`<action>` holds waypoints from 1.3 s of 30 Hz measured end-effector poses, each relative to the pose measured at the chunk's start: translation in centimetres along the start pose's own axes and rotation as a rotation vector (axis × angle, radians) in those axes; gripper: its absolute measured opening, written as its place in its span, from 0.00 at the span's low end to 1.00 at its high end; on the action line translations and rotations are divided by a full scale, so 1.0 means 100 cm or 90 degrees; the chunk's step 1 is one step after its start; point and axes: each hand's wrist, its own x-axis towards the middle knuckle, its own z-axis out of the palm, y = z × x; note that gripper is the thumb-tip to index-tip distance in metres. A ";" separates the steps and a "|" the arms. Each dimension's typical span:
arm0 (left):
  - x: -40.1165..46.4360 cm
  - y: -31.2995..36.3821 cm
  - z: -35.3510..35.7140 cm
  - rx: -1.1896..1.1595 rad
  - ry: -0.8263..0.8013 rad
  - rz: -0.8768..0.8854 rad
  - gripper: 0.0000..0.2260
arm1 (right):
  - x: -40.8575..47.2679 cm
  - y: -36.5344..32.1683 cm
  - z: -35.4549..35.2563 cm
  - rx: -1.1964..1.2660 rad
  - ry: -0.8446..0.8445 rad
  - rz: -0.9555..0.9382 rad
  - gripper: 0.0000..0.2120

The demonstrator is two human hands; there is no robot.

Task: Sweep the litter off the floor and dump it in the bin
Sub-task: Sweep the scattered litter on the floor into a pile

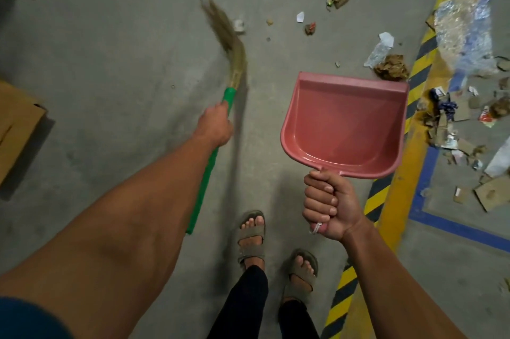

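Grey concrete floor [116, 35], crossed by one yellow-and-black hazard stripe [386, 195]; loose paper, plastic and cardboard litter [392, 68] lies along that stripe, uncountable. One green-handled grass broom [218, 145], gripped by the left hand [216, 123]; its blurred bristles may scatter light scraps. One empty pink plastic dustpan [345, 123], handle clenched in the right hand [328, 203], is held above the floor; tilted, it could spill. No bin visible.
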 end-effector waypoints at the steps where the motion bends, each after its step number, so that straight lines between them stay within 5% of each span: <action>1: 0.002 0.009 0.003 0.018 -0.022 0.061 0.22 | -0.001 -0.002 -0.002 0.000 0.004 -0.003 0.20; 6: 0.008 0.044 0.024 0.087 -0.157 0.328 0.31 | 0.000 -0.014 -0.004 0.016 0.015 -0.020 0.20; 10: -0.001 0.052 0.029 0.117 -0.143 0.441 0.33 | 0.000 -0.024 0.007 0.003 0.029 -0.043 0.20; 17: -0.010 0.020 0.020 -0.037 0.053 0.243 0.32 | -0.003 -0.046 0.023 0.031 -0.004 -0.057 0.20; 23: -0.001 0.046 0.017 -0.004 0.003 0.021 0.30 | -0.014 -0.059 0.011 0.051 -0.020 -0.076 0.20; 26: -0.001 0.075 0.027 0.044 -0.095 0.075 0.24 | -0.028 -0.068 -0.005 0.053 -0.011 -0.095 0.20; 32: -0.020 0.148 0.059 0.015 -0.219 0.266 0.30 | -0.070 -0.085 -0.041 0.074 -0.008 -0.127 0.19; 39: -0.053 0.209 0.073 -0.044 -0.106 0.307 0.31 | -0.141 -0.113 -0.079 0.100 -0.006 -0.171 0.19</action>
